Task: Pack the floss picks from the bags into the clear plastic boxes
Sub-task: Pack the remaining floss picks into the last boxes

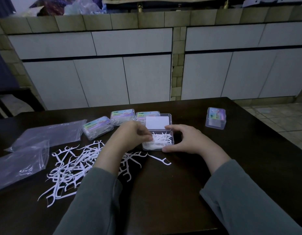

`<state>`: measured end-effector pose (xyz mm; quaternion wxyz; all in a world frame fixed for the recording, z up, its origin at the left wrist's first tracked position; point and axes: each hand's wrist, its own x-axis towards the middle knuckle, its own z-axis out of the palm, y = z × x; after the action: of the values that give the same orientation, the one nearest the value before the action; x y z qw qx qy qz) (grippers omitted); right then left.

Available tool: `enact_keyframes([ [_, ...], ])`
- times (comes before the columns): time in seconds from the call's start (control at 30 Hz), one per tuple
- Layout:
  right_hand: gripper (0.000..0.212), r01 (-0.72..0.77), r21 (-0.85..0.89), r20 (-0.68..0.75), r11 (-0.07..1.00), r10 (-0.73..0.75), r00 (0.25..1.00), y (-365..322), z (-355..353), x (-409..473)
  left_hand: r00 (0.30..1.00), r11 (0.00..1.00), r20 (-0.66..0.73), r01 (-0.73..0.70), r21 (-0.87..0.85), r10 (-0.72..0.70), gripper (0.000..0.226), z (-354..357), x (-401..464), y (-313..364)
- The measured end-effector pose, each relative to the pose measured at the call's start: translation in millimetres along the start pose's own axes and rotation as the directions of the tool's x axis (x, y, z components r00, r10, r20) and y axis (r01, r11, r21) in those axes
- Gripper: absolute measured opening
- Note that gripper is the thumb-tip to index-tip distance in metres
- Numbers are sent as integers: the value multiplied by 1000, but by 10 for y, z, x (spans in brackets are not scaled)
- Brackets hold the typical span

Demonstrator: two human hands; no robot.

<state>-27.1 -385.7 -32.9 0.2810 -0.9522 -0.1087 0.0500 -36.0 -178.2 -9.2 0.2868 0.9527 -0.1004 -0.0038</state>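
Note:
An open clear plastic box [172,145] sits mid-table, its lid [157,122] standing up behind it, with white floss picks [161,139] inside. My left hand [129,136] reaches into its left side, fingertips pinching picks in the box. My right hand [187,139] curls round the box's right side, thumb at the front corner, forefinger at the back. A loose pile of floss picks [74,165] lies on the dark table to the left, and a single floss pick [161,159] in front of the box. Two clear bags [45,133] [19,163] lie flat at the far left.
Three shut, filled boxes with colourful labels [98,127] [122,116] [146,114] stand behind my left hand. Another shut box [215,117] stands apart at the right. The dark table [189,184] ends near white cabinets [146,78] behind; tiled floor [282,119] shows at the right.

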Motion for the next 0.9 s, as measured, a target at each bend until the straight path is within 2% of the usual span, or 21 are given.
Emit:
enact_keyframes([
  [0.1, 87, -1, -11, -1, 1000, 1, 1000, -7, -9, -2, 999, 999, 22, 38, 0, -38, 7, -28, 15, -25],
  [0.17, 87, -1, -19, 2, 1000, 1, 1000, -19, -14, -8, 998, 997, 36, 49, 60, -51, 6, -41, 17, -13],
  [0.27, 86, 1, -21, 5, 1000, 0, 1000, -27, -22, -17, 999, 991, -7, 51, 127, -51, 9, -28, 31, -16],
  [0.37, 86, 4, -21, 7, 1000, -4, 1000, -35, -30, -22, 995, 997, -99, -16, 69, 23, 10, 23, 39, 23],
  [0.5, 85, 7, -23, 13, 1000, -6, 1000, -29, -27, -24, 998, 994, -16, -65, 89, 67, 14, 115, 67, 61],
  [0.57, 85, 6, -37, 10, 999, -5, 1000, -31, -19, -30, 997, 995, -23, -76, 65, 77, 14, 118, 66, 35],
  [0.67, 86, 15, -152, -32, 988, -20, 999, -51, 7, -51, 994, 995, -57, -92, -40, 89, 10, 82, 0, -9],
  [0.73, 84, 34, -187, -123, 982, -58, 991, -96, 35, -96, 988, 984, -114, -115, -134, 100, 7, 47, -76, -27],
  [0.83, 65, 147, -249, -279, 957, -216, 936, -265, 145, -239, 974, 979, -205, -129, -155, 96, 10, -42, -225, -118],
  [0.9, 52, 237, -308, -273, 921, -325, 906, -441, 250, -338, 972, 988, -223, -108, -110, 81, 7, -143, -357, -225],
])
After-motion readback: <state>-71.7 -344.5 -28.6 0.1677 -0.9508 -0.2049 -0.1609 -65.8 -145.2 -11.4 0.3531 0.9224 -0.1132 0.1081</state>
